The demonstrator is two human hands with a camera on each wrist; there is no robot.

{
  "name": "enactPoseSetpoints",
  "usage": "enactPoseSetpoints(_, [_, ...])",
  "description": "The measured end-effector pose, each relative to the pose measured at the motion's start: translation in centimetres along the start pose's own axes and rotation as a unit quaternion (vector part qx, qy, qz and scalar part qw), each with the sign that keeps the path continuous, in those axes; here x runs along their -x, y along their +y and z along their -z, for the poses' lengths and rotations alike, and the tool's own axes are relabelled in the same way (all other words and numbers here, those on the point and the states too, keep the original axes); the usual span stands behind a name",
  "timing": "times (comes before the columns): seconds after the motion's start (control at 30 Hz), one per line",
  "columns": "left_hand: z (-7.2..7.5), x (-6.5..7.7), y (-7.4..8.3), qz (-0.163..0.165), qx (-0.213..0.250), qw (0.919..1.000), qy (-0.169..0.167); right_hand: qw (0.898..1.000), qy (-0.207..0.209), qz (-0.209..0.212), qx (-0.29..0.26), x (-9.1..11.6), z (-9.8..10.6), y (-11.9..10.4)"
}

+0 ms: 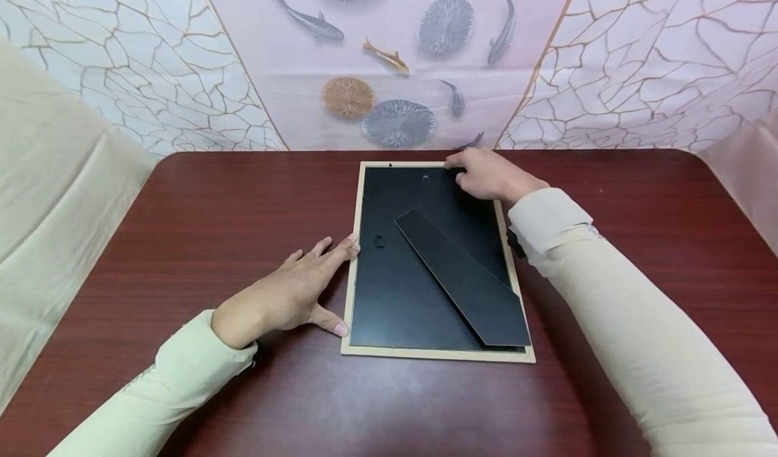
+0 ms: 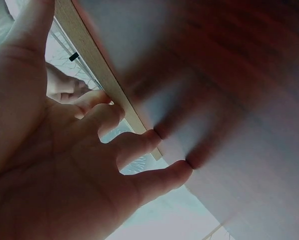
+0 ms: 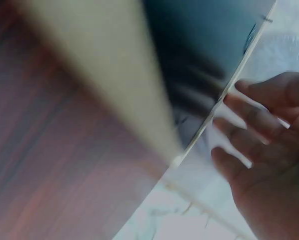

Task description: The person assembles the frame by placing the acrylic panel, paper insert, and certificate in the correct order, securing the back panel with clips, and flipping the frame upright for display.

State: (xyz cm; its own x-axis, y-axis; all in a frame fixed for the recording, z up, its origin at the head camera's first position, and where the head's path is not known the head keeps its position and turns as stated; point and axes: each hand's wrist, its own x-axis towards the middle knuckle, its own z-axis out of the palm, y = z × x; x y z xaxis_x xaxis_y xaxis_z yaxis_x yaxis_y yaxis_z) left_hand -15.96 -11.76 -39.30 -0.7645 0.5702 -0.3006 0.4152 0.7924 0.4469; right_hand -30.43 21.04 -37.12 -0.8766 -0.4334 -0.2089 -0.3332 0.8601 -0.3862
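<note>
A picture frame (image 1: 437, 356) with a pale wooden rim lies on the table, its black backing board (image 1: 395, 302) facing up. A black easel leg (image 1: 464, 281) slants across the board towards the near right corner. My left hand (image 1: 282, 298) touches the frame's left side with spread fingers and thumb; in the left wrist view, this hand (image 2: 64, 145) has some fingertips on the rim and others on the tabletop. At the far right corner, my right hand (image 1: 486, 173) touches the far edge. The right wrist view shows that hand (image 3: 269, 135) with its fingertips along the edge.
The dark red-brown table (image 1: 213, 207) extends on both sides of the frame. Its far edge runs just behind the frame, against a patterned cloth backdrop (image 1: 395, 52). Small metal fittings (image 1: 379, 242) sit on the backing board.
</note>
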Motion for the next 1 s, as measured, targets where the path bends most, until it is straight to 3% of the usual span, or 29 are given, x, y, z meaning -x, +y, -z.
enactPoseSetpoints(0.27, [0.0,0.0,0.3,0.006,-0.003,1.0,-0.003,0.997,-0.042,0.059,0.003,-3.2,-0.5,-3.6])
enactPoseSetpoints(0.5, [0.1,0.0,-0.1,0.006,-0.011,0.9999,0.0,0.996,-0.074,0.04,-0.013,-5.1,-0.4,-5.4])
enactPoseSetpoints(0.77, [0.1,0.0,-0.1,0.005,-0.008,1.0,0.001,0.994,-0.098,0.004,-0.038,-5.1,-0.2,-5.8])
enactPoseSetpoints(1.0, [0.1,0.0,0.1,0.001,-0.013,0.9999,0.004,0.995,-0.096,0.01,-0.04,-4.8,-0.2,-5.2])
